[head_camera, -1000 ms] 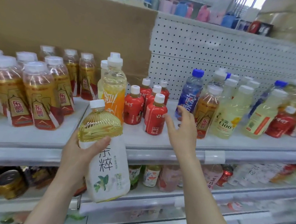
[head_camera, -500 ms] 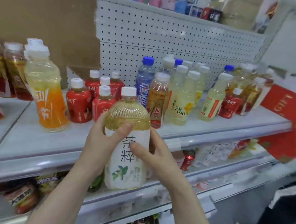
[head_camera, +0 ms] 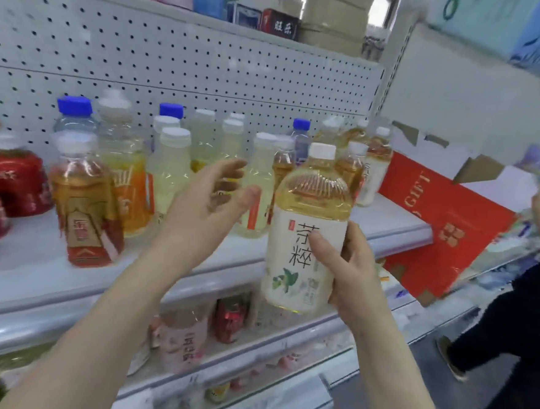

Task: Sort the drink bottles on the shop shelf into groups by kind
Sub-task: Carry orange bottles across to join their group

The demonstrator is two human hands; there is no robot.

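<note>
right hand point(head_camera: 350, 267) gripping white-labelled yellow tea bottle point(head_camera: 308, 229) | left hand point(head_camera: 208, 206) spread empty beside bottle | risk: one-handed slip topples shelf bottles behind

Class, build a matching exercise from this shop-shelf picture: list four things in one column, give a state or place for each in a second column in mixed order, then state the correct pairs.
Column one:
1. tea bottle
2. left hand
3. red gift box
4. amber bottle

Column two:
A. leaning off the shelf's right end
B. open, holding nothing
C. standing on the shelf
D. held in the right hand

Pairs: 1-D, 2-B, 3-A, 4-C
</note>
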